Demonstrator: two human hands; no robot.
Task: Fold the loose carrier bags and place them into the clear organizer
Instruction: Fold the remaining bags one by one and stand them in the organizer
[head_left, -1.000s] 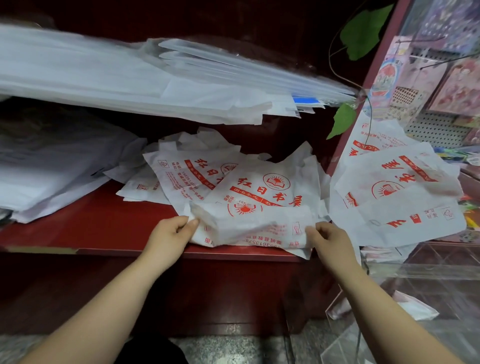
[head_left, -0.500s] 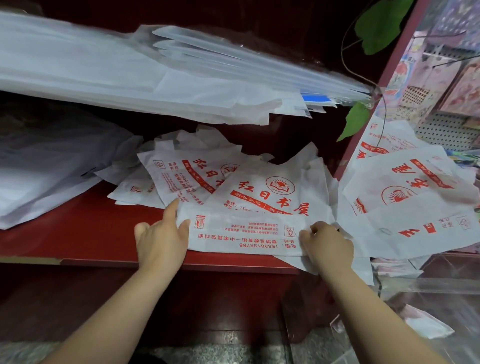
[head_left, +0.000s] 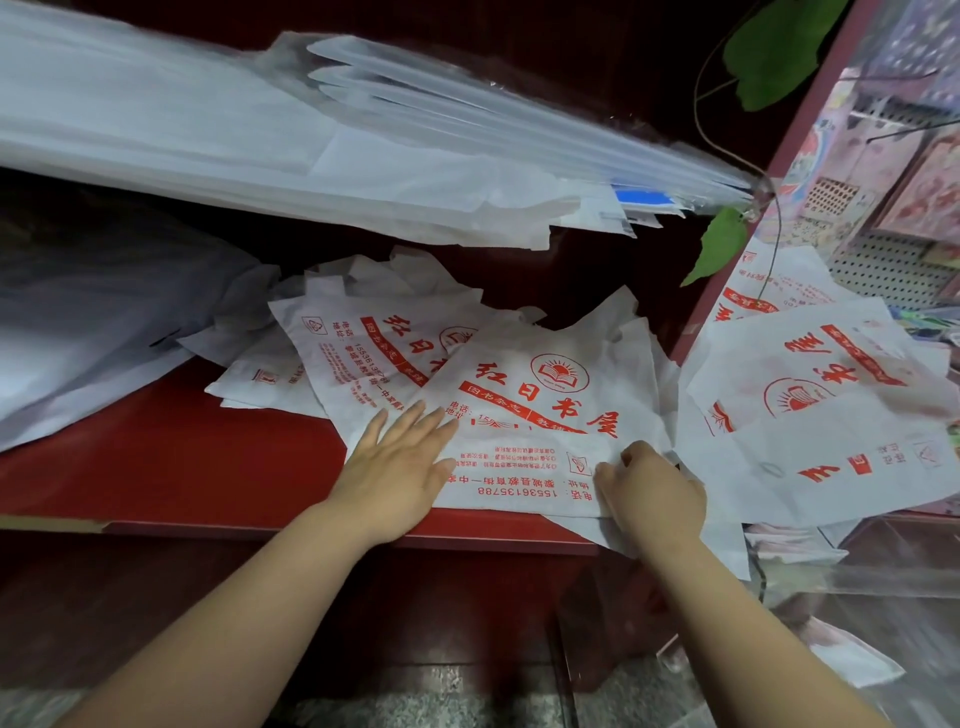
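Head view: the top carrier bag (head_left: 545, 410) lies half folded at the front edge of the red shelf (head_left: 156, 467). The left grip (head_left: 395, 467) presses flat on it, fingers straight. The right grip (head_left: 652, 493) curls and pinches its right side.

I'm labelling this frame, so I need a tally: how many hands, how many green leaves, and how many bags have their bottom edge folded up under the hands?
Hands: 2 (left hand, right hand)
Green leaves: 2 (upper leaf, lower leaf)
Bags with the bottom edge folded up: 1 (front bag)
Total: 5
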